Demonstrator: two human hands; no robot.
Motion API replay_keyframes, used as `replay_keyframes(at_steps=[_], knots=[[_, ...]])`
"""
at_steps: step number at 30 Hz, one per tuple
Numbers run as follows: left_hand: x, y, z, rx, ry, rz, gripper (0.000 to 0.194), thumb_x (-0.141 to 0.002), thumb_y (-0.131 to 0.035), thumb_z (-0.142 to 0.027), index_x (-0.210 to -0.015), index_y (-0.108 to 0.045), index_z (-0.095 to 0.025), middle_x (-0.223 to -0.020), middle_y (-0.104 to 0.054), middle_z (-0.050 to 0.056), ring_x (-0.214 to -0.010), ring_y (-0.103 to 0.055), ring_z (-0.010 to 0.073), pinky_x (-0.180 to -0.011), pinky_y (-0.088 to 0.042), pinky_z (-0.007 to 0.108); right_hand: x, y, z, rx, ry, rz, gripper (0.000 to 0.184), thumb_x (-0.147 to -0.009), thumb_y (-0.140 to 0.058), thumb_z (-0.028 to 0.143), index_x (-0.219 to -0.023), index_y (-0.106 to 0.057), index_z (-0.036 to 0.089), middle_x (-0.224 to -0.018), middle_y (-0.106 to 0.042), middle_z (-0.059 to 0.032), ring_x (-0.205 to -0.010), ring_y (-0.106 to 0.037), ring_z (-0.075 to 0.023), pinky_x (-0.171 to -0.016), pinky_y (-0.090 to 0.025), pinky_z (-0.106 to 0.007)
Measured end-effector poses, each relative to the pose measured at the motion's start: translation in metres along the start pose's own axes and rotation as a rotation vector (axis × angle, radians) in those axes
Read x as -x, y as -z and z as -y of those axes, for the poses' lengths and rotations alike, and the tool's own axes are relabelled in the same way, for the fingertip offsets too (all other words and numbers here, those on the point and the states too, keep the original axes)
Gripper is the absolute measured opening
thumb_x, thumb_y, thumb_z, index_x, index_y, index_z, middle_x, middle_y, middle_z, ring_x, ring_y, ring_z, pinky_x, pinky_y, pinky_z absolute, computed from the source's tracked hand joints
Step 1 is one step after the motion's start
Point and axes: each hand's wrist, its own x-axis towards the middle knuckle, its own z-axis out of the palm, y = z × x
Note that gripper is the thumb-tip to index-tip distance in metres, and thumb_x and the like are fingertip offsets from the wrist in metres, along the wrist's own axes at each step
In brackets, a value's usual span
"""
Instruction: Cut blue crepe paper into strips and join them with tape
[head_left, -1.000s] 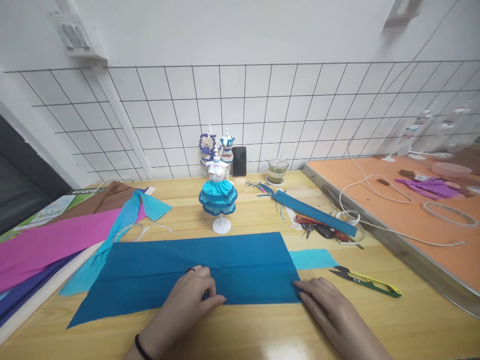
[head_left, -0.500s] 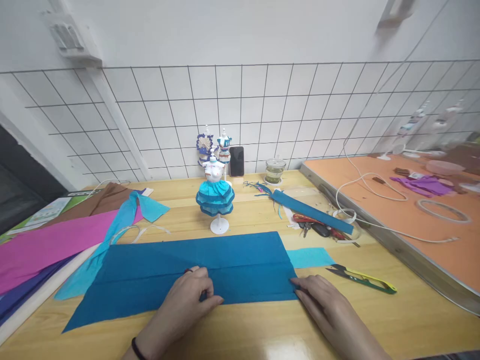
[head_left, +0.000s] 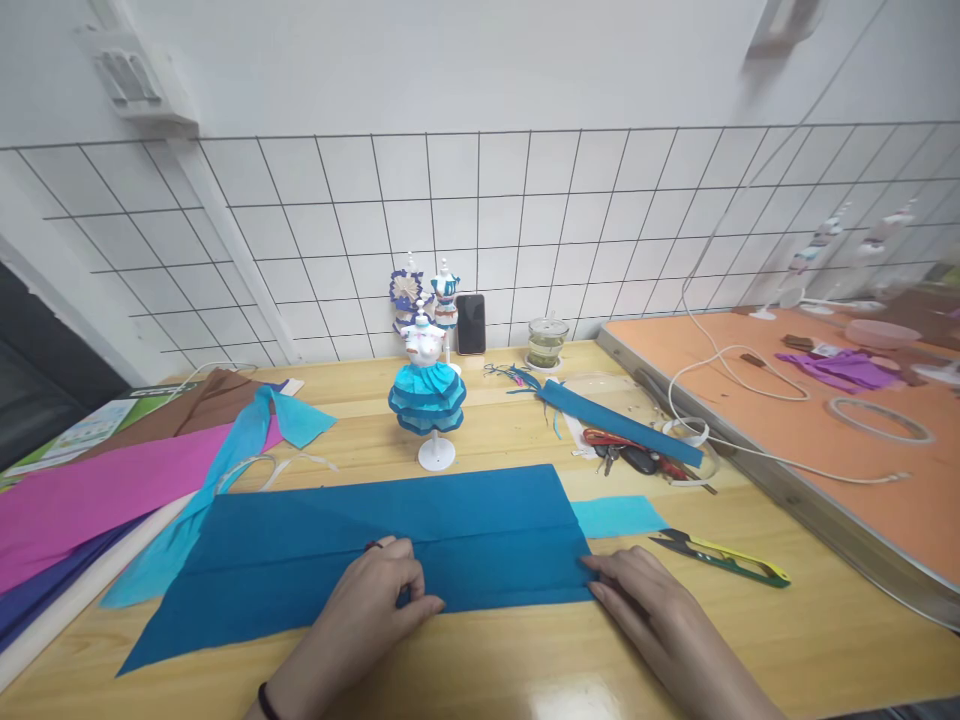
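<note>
A wide dark blue crepe paper sheet (head_left: 495, 510) lies across the table in front of me, with a crease running along its length. My left hand (head_left: 382, 590) rests on its near half, fingers curled and thumb at the near edge. With thumb and fingers closed together, my right hand (head_left: 645, 600) pinches the sheet's right edge near the front corner. A light blue strip (head_left: 619, 516) shows from under that right side. Thread snips (head_left: 720, 557) with yellow and green handles lie beyond my right hand.
A small mannequin in a blue ruffled skirt (head_left: 427, 395) stands behind the sheet. Folded coloured sheets (head_left: 112, 470) are piled at left. A phone (head_left: 471, 324), a lidded glass cup (head_left: 547, 343), a dark blue strip (head_left: 619, 422) and keys (head_left: 609, 460) lie farther back. An orange board (head_left: 750, 400) borders the right.
The view has shifted very slightly. Both hands keep the same hold on the sheet, and nothing else has visibly moved.
</note>
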Motion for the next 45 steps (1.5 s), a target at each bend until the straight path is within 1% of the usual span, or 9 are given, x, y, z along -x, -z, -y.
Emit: replay_keyframes(at_steps=[6, 17, 25, 29, 31, 34, 38, 41, 45], knots=[[0.000, 0.001, -0.001, 0.012, 0.005, 0.002, 0.027, -0.076, -0.058, -0.038, -0.059, -0.054, -0.017, -0.071, -0.055, -0.002, -0.075, -0.049, 0.0137, -0.070, -0.031, 0.026, -0.001, 0.000, -0.001, -0.029, -0.007, 0.005, 0.023, -0.092, -0.037, 0.031, -0.101, -0.056, 0.021, -0.088, -0.060, -0.0078, -0.086, -0.055, -0.0207, -0.073, -0.046, -0.036], [-0.001, -0.002, 0.002, 0.022, 0.001, 0.000, 0.025, -0.074, -0.059, -0.037, -0.058, -0.054, -0.018, -0.070, -0.055, -0.002, -0.073, -0.048, 0.0128, -0.068, -0.031, 0.025, -0.006, 0.007, 0.004, 0.000, -0.080, 0.114, 0.026, -0.091, -0.036, 0.036, -0.096, -0.058, 0.021, -0.093, -0.061, -0.0080, -0.090, -0.055, -0.0217, -0.079, -0.044, -0.038], [-0.002, -0.003, 0.004, 0.025, 0.004, 0.009, 0.026, -0.074, -0.059, -0.038, -0.058, -0.053, -0.018, -0.070, -0.055, -0.002, -0.073, -0.048, 0.0128, -0.070, -0.031, 0.026, -0.008, 0.007, 0.003, 0.009, -0.103, 0.107, 0.021, -0.089, -0.041, 0.033, -0.092, -0.057, 0.020, -0.089, -0.061, -0.0080, -0.087, -0.056, -0.0211, -0.075, -0.046, -0.036], [-0.001, -0.002, 0.002, 0.032, 0.010, 0.007, 0.025, -0.073, -0.060, -0.036, -0.057, -0.054, -0.018, -0.069, -0.055, -0.002, -0.073, -0.048, 0.0129, -0.069, -0.031, 0.025, -0.006, 0.006, 0.001, 0.078, 0.003, 0.092, 0.021, -0.091, -0.038, 0.028, -0.082, -0.055, 0.021, -0.082, -0.061, -0.0052, -0.080, -0.057, -0.0186, -0.070, -0.047, -0.032], [-0.001, 0.000, 0.000, 0.030, 0.009, 0.001, 0.025, -0.073, -0.060, -0.036, -0.057, -0.054, -0.018, -0.069, -0.054, -0.002, -0.073, -0.048, 0.0130, -0.069, -0.032, 0.025, -0.006, 0.007, 0.001, 0.137, 0.083, 0.067, 0.020, -0.091, -0.038, 0.026, -0.083, -0.055, 0.022, -0.084, -0.061, -0.0048, -0.081, -0.057, -0.0181, -0.069, -0.047, -0.031], [0.000, 0.001, -0.002, 0.026, 0.007, -0.009, 0.024, -0.073, -0.060, -0.035, -0.057, -0.055, -0.018, -0.069, -0.054, -0.002, -0.073, -0.048, 0.0133, -0.069, -0.032, 0.025, -0.007, 0.009, 0.003, 0.283, 0.249, 0.021, 0.020, -0.090, -0.041, 0.024, -0.102, -0.056, 0.025, -0.099, -0.060, -0.0069, -0.092, -0.056, -0.0200, -0.075, -0.047, -0.033], [0.001, 0.001, -0.002, 0.029, 0.003, -0.027, 0.023, -0.072, -0.062, -0.033, -0.057, -0.054, -0.018, -0.069, -0.054, -0.003, -0.073, -0.048, 0.0128, -0.069, -0.031, 0.025, -0.011, 0.008, 0.010, 0.525, 0.474, 0.025, 0.041, -0.087, -0.046, 0.022, -0.127, -0.043, 0.033, -0.123, -0.053, -0.0090, -0.102, -0.053, -0.0237, -0.082, -0.043, -0.040], [0.003, 0.001, -0.003, 0.021, -0.010, -0.043, 0.023, -0.071, -0.064, -0.033, -0.058, -0.054, -0.018, -0.069, -0.053, -0.003, -0.072, -0.048, 0.0124, -0.069, -0.031, 0.024, -0.015, 0.002, 0.013, 0.630, 0.618, 0.019, 0.048, -0.085, -0.047, 0.018, -0.130, -0.040, 0.031, -0.129, -0.050, -0.0106, -0.105, -0.051, -0.0271, -0.083, -0.040, -0.044], [0.003, 0.001, -0.003, 0.021, -0.005, -0.037, 0.025, -0.071, -0.065, -0.034, -0.057, -0.052, -0.017, -0.068, -0.053, -0.003, -0.072, -0.047, 0.0125, -0.068, -0.030, 0.024, -0.017, -0.004, 0.014, 0.692, 0.672, 0.055, 0.049, -0.084, -0.049, 0.019, -0.131, -0.040, 0.027, -0.128, -0.051, -0.0125, -0.108, -0.050, -0.0298, -0.083, -0.040, -0.047]])
